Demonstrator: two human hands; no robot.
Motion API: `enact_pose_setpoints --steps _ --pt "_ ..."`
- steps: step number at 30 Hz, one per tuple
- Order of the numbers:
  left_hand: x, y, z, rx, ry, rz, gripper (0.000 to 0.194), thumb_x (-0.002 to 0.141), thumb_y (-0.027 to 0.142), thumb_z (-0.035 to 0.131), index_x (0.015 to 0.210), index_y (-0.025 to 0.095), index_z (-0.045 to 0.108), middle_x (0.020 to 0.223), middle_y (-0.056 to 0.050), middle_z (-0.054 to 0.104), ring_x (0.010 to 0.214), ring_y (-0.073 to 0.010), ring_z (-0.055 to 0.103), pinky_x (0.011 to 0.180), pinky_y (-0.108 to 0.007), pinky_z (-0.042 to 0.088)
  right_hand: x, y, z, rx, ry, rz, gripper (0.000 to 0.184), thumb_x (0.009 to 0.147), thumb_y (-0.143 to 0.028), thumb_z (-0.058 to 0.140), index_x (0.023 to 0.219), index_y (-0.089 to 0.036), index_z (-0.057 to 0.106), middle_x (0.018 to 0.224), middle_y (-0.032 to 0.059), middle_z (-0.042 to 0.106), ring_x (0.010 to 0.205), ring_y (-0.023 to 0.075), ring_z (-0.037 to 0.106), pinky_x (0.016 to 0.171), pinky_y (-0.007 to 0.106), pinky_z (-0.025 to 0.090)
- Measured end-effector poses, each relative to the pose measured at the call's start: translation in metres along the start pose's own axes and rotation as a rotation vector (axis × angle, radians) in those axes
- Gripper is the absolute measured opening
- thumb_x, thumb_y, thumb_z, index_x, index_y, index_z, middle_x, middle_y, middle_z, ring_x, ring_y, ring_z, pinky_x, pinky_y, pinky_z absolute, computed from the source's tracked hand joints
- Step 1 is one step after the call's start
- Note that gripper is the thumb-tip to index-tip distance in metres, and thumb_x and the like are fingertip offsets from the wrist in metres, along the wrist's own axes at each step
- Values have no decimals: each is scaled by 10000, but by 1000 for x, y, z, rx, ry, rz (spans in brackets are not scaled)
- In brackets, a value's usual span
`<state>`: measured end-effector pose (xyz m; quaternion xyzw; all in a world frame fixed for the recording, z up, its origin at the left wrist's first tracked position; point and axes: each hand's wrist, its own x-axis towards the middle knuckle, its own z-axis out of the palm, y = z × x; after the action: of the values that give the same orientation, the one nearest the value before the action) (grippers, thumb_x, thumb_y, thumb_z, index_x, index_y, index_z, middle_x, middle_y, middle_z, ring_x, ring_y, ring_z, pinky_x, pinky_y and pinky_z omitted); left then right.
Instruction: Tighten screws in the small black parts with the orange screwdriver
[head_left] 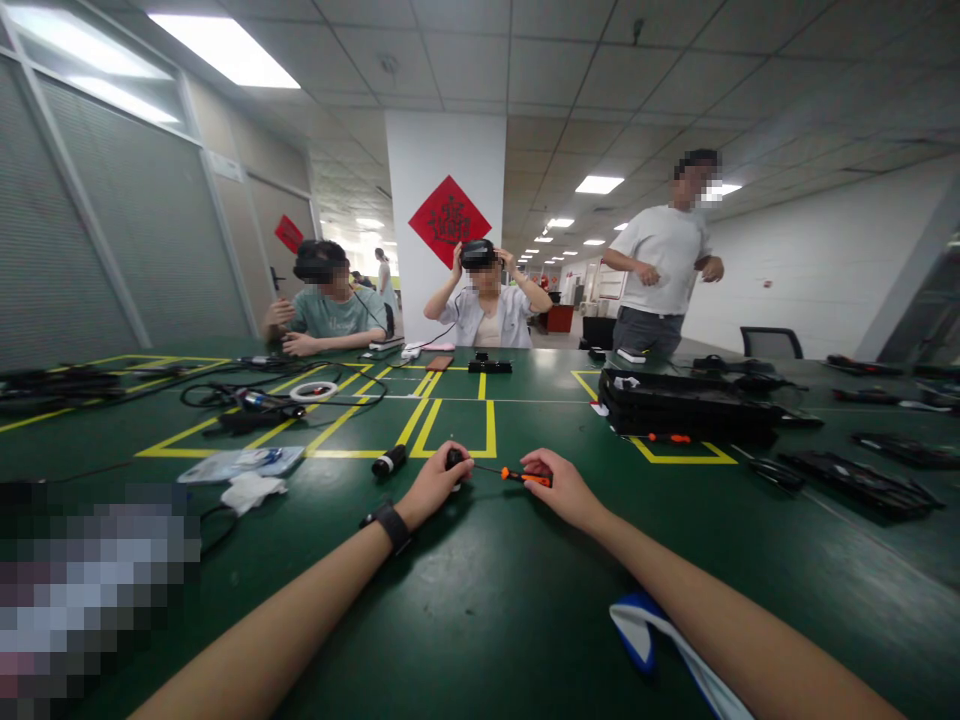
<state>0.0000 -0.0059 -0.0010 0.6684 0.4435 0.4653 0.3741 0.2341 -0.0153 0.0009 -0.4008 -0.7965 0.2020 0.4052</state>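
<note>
My left hand (435,480) is closed around a small black part (454,458), whose exact kind I cannot make out. A dark band sits on that wrist. In my right hand (561,483) is a screwdriver (525,477) with an orange and black handle, held level just above the green table. Its thin shaft points left, and the tip reaches the black part at my left fingers; whether it engages something there is hidden. Just left of my left hand a black cylinder (389,461) with a pale end lies on its side.
Yellow tape (491,430) marks boxes on the table. Cables (255,400), a white tape roll (313,391) and a plastic bag (240,464) lie left. Black trays (675,400) and another orange screwdriver (670,438) are right. A blue-white strap (652,630) lies near my right forearm. People are across the table.
</note>
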Motion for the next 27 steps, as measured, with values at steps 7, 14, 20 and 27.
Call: enact_pose_setpoints --steps 7,14,20,27 --pt "2 -3 -1 22 -9 25 226 736 373 507 851 180 490 680 22 545 625 -112 525 559 -214 400 5 12 3 120 41 159 220 762 -248 502 956 -159 558 859 42 599 784 137 566 727 284 454" --pt "2 -6 -1 30 -3 22 259 738 404 514 872 183 489 688 17 550 635 -120 533 562 -220 406 2 4 0 121 10 73 295 658 -169 597 951 -170 559 834 22 588 766 130 559 732 277 448" --pt "2 -6 -1 24 -2 39 259 738 403 521 866 180 491 700 16 555 652 -121 542 595 -229 418 2 3 -1 148 -37 92 216 770 -211 485 972 -174 551 890 36 586 813 134 555 756 287 442" --pt "0 -2 -1 22 -13 16 246 739 392 513 863 181 487 673 22 551 620 -115 535 561 -220 408 1 7 0 42 -33 27 238 729 -163 516 965 -174 547 843 24 580 768 132 546 742 284 438"
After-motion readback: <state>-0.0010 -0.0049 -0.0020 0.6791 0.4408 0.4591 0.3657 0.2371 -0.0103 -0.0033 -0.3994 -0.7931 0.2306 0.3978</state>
